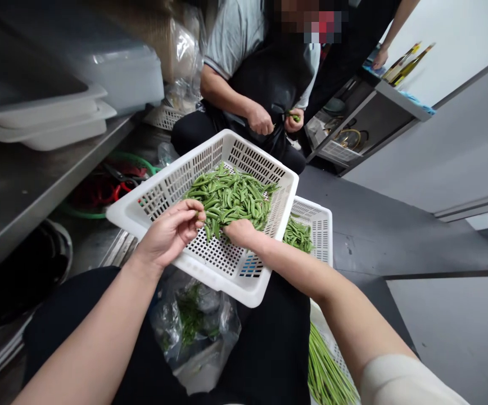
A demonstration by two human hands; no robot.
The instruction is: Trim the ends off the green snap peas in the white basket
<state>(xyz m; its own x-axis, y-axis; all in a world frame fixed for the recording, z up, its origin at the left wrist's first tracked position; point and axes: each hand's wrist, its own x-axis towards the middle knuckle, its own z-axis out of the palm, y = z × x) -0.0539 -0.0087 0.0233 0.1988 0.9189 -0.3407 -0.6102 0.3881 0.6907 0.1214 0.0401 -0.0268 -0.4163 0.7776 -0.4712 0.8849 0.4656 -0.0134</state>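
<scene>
A white slatted plastic basket [227, 286] lies tilted over my lap, with a heap of green pea pods [235, 194] inside. My left hand [174, 228] is closed in a pinch above the basket's near left side. A small greenish bit shows at its fingertips, too little to name. Down at the near edge of the heap is my right hand [240, 232], fingers curled and touching the pods. Its fingertips are mostly hidden, and what they hold cannot be made out.
A second white basket [322, 233] with pods sits at the right, above long green stalks [330, 368]. Below is a clear plastic bag [195, 315] with green scraps. Opposite, a co-worker's hand [294, 120] holds green pods. A metal shelf [54, 174] borders the left.
</scene>
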